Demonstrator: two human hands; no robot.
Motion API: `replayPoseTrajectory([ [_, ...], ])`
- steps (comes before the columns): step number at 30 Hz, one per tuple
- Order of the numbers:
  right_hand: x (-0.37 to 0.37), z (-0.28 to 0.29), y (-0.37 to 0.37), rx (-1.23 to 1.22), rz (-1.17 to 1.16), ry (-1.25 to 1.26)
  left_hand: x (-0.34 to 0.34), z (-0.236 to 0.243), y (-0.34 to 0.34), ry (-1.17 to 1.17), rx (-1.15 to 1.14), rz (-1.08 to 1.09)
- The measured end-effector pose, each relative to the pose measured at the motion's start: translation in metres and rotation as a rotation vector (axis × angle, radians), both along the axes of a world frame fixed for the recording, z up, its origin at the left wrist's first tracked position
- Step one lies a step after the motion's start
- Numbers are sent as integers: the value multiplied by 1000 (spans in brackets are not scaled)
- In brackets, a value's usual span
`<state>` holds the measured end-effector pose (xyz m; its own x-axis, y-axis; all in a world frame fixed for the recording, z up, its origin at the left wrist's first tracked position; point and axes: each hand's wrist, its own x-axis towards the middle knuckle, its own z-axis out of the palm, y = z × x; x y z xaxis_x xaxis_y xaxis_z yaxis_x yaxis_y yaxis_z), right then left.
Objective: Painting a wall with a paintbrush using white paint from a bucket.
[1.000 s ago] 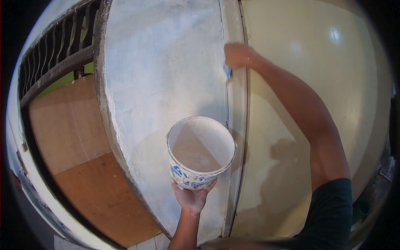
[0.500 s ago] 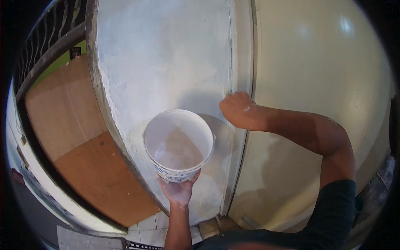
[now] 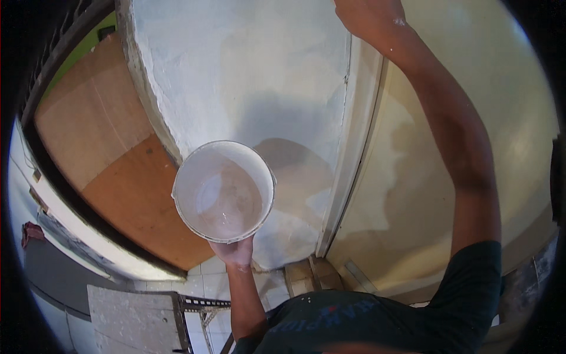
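My left hand (image 3: 234, 252) grips a white plastic bucket (image 3: 224, 190) from below and holds it up in front of a white plastered wall (image 3: 247, 71). A thin layer of whitish paste or paint lies in the bucket's bottom. My right arm reaches high. My right hand (image 3: 367, 17) is at the picture's top edge, against the wall beside a pale vertical strip (image 3: 354, 153). Its fingers are cut off by the edge, so anything it holds is hidden.
A brown wooden panel (image 3: 118, 159) stands left of the plastered wall, and a cream wall (image 3: 471, 88) lies to the right of the strip. Below are white floor tiles (image 3: 206, 277), a grey platform with a metal frame (image 3: 135, 318) and a red cloth (image 3: 30, 231).
My right hand, which had dropped to bucket height beside the strip, has gone up to the top of the wall. The bucket stays in my left hand, slightly shifted.
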<state>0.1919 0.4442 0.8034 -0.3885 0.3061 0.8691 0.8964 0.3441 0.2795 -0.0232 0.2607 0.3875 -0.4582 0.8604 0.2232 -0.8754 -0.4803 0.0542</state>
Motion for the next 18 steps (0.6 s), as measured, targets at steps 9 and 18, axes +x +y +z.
replayPoseTrajectory([
  [9, -26, -299, 24, -353, 74, 5, -12, -52, -35, -54, -124, 194],
  [18, 1, -482, -2, -968, 162, -24, -19, -78, -42, -103, -62, 120],
])
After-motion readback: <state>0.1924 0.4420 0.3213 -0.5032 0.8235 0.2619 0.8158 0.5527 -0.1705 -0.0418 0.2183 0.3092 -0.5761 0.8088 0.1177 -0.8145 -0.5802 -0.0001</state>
